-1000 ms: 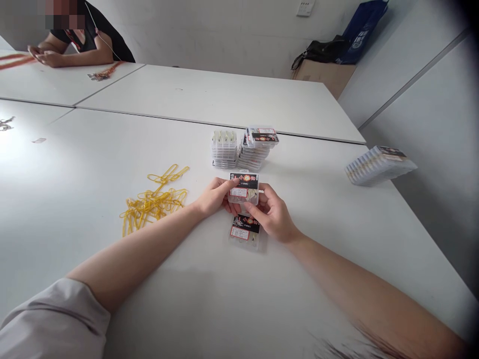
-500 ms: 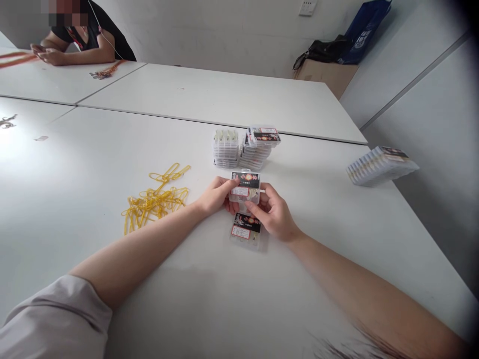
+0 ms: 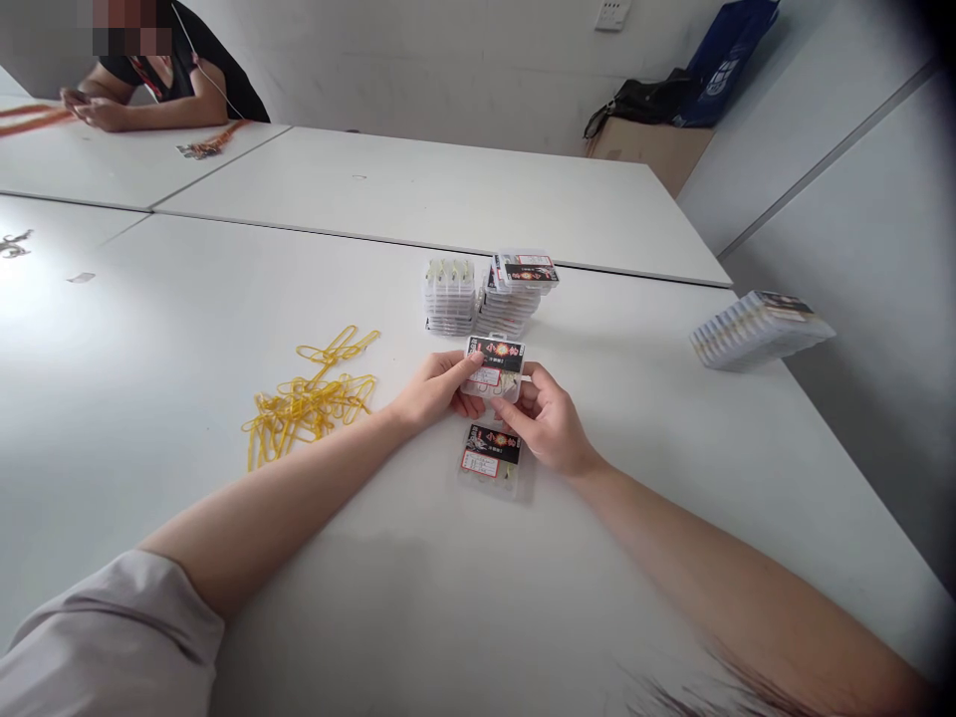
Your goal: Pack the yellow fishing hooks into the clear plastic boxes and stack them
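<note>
Both hands grip one small clear packet (image 3: 496, 364) with a black-and-red label, raised a little above the white table (image 3: 418, 597). My left hand (image 3: 433, 390) pinches its left edge; my right hand (image 3: 545, 423) pinches its right side. A second packet of the same kind (image 3: 489, 460) lies flat on the table just below the hands. Beyond them stand two stacks of such packets (image 3: 489, 294), side by side.
A loose heap of yellow rubber bands (image 3: 310, 398) lies left of my hands. Another row of packets (image 3: 758, 329) rests near the table's right edge. Another person sits at the far left table (image 3: 160, 90). A cardboard box with bags (image 3: 646, 139) stands by the wall.
The held packet has risen slightly and tilted, moving a little away from the packet lying on the table. My hands shifted with it.
</note>
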`<move>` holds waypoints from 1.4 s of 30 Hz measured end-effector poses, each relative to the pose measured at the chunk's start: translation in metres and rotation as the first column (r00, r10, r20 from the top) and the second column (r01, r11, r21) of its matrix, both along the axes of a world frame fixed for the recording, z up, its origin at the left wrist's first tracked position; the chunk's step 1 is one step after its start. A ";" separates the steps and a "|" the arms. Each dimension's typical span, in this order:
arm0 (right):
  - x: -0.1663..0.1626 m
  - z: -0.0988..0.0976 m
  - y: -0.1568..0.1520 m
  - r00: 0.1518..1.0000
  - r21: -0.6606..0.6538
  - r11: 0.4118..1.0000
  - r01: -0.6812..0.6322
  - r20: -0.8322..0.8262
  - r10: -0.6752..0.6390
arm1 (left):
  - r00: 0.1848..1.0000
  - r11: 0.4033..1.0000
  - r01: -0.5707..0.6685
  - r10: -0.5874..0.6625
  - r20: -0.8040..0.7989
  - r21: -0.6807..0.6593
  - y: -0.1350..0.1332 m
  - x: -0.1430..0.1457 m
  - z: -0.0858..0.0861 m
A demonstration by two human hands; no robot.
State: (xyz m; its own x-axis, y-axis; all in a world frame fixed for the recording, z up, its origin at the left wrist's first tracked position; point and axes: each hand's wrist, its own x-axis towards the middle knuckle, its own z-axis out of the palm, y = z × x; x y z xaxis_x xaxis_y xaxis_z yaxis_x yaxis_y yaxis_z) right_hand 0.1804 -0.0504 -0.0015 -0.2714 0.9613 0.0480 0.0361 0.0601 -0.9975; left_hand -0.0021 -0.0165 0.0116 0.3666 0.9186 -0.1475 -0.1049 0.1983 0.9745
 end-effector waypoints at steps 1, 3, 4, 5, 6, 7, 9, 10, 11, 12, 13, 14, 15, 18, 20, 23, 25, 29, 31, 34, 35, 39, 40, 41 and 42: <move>0.000 0.000 0.001 1.000 -0.010 1.000 0.010 -0.011 -0.010 | 1.000 1.000 0.004 -0.004 0.008 0.007 0.000 0.000 0.001; 0.000 0.000 0.002 0.999 -0.016 0.999 0.031 -0.021 -0.032 | 1.000 0.999 0.023 -0.023 0.000 0.026 -0.001 -0.001 0.004; 0.000 0.000 0.002 0.999 -0.014 0.999 0.041 -0.024 -0.042 | 0.999 0.999 0.033 -0.033 -0.011 0.035 -0.002 -0.001 0.006; 0.000 -0.001 0.003 0.998 -0.010 0.999 0.049 -0.028 -0.049 | 0.999 0.998 0.042 -0.041 -0.022 0.040 -0.002 -0.001 0.007; 0.000 -0.001 0.003 0.998 -0.007 0.999 0.053 -0.035 -0.053 | 0.999 0.998 0.046 -0.045 -0.030 0.043 -0.002 -0.001 0.008; 0.000 -0.001 0.002 0.997 -0.004 0.998 0.056 -0.044 -0.056 | 0.998 0.998 0.049 -0.048 -0.036 0.045 -0.003 -0.001 0.009; 0.000 -0.002 0.002 0.997 0.001 0.998 0.056 -0.060 -0.056 | 0.998 0.997 0.053 -0.051 -0.042 0.048 -0.003 -0.001 0.009; 0.000 -0.003 0.002 0.996 0.003 0.999 0.053 -0.067 -0.053 | 0.998 0.997 0.054 -0.052 -0.041 0.048 -0.003 -0.001 0.009; 0.000 -0.003 0.002 0.996 0.006 0.999 0.050 -0.076 -0.050 | 0.998 0.997 0.056 -0.054 -0.036 0.047 -0.003 -0.001 0.009; 0.000 -0.003 0.002 0.995 0.008 0.999 0.048 -0.085 -0.047 | 0.998 0.997 0.058 -0.057 -0.026 0.046 -0.003 -0.001 0.008; 0.000 -0.003 0.001 0.995 0.012 0.999 0.048 -0.092 -0.047 | 0.998 0.997 0.064 -0.064 -0.014 0.043 -0.002 -0.001 0.007; 0.000 -0.003 0.001 0.994 0.019 0.999 0.051 -0.095 -0.049 | 0.998 0.997 0.070 -0.070 -0.002 0.040 -0.002 -0.001 0.005; -0.001 -0.003 0.001 0.994 0.029 0.998 0.057 -0.093 -0.054 | 0.997 0.997 0.072 -0.072 0.006 0.038 -0.002 -0.001 0.004; 0.000 -0.002 0.000 0.996 0.091 0.993 0.078 -0.049 -0.074 | 0.999 0.998 0.052 -0.051 -0.008 0.044 -0.001 -0.002 0.000; 0.000 -0.002 -0.001 0.994 0.165 0.981 0.107 -0.005 -0.107 | 0.999 0.997 0.032 -0.031 -0.023 0.064 -0.001 -0.002 -0.001; 0.001 -0.003 -0.002 0.984 0.300 0.943 0.145 0.059 -0.170 | 0.995 0.988 0.084 -0.075 -0.072 0.128 -0.001 -0.002 0.001; 0.001 -0.004 -0.002 0.974 0.378 0.915 0.141 0.114 -0.197 | 0.983 0.975 0.161 -0.143 -0.118 0.156 -0.002 -0.003 0.004; 0.001 -0.003 -0.001 0.930 0.544 0.833 0.101 0.245 -0.273 | 0.948 0.939 0.258 -0.202 -0.245 0.226 -0.002 -0.007 0.010; 0.001 -0.002 -0.001 0.909 0.621 0.779 0.082 0.274 -0.315 | 0.945 0.935 0.263 -0.200 -0.257 0.238 -0.002 -0.008 0.009; 0.001 -0.002 0.000 0.892 0.655 0.750 0.093 0.279 -0.355 | 0.984 0.976 0.172 -0.163 -0.074 0.137 0.000 -0.007 0.006; 0.001 -0.003 0.000 0.891 0.651 0.753 0.099 0.279 -0.358 | 0.991 0.987 0.137 -0.137 -0.003 0.089 0.001 -0.006 0.004; 0.001 -0.005 -0.001 0.906 0.622 0.775 0.109 0.259 -0.335 | 0.988 0.997 0.077 -0.073 0.136 -0.027 0.004 -0.006 0.001; 0.001 -0.006 -0.001 0.915 0.610 0.784 0.115 0.243 -0.323 | 0.987 0.996 0.078 -0.072 0.144 -0.037 0.005 -0.007 0.001; 0.001 -0.007 -0.002 0.925 0.594 0.795 0.122 0.221 -0.307 | 0.986 0.996 0.079 -0.072 0.151 -0.040 0.006 -0.007 0.000; 0.001 -0.007 -0.002 0.938 0.576 0.807 0.127 0.195 -0.287 | 0.985 0.996 0.082 -0.075 0.154 -0.040 0.006 -0.008 0.000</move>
State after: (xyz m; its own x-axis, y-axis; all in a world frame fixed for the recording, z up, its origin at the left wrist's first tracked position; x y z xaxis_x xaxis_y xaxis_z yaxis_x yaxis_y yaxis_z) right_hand 0.1810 -0.0528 -0.0089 -0.1477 0.8290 0.5394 0.3637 0.5527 -0.7499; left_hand -0.0100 -0.0101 0.0118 0.4591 0.8795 -0.1256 -0.2338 0.2560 0.9380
